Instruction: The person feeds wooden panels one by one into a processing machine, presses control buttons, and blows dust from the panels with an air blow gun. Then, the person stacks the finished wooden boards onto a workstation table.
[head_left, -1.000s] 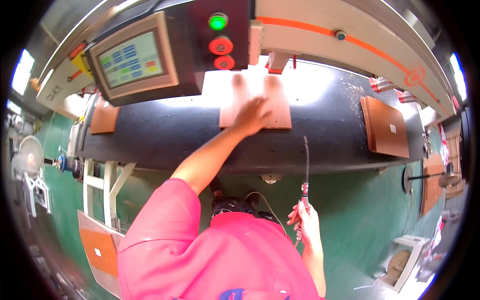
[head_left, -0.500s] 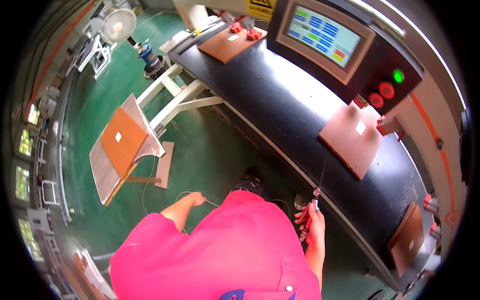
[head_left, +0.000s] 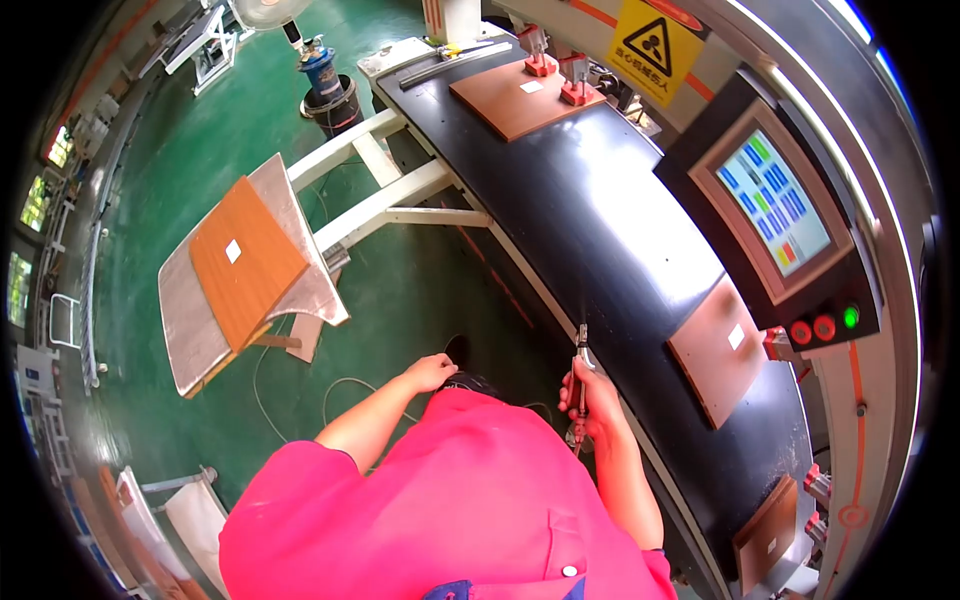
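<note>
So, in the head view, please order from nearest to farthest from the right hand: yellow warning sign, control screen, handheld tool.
1. Handheld tool: held in the right hand.
2. Control screen: right side.
3. Yellow warning sign: near the top.

Yellow warning-triangle sign [head_left: 655, 48] on machine beam [head_left: 876, 390]

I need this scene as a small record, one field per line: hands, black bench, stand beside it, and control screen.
Left hand: near the waist, no held object visible
Right hand: gripping a slim hand tool
Black bench: brown panels toward both ends and in between
Stand: one orange-brown panel bearing a white label
Control screen: lit, mostly blue blocks
Warning sign: yellow, black triangle
</note>
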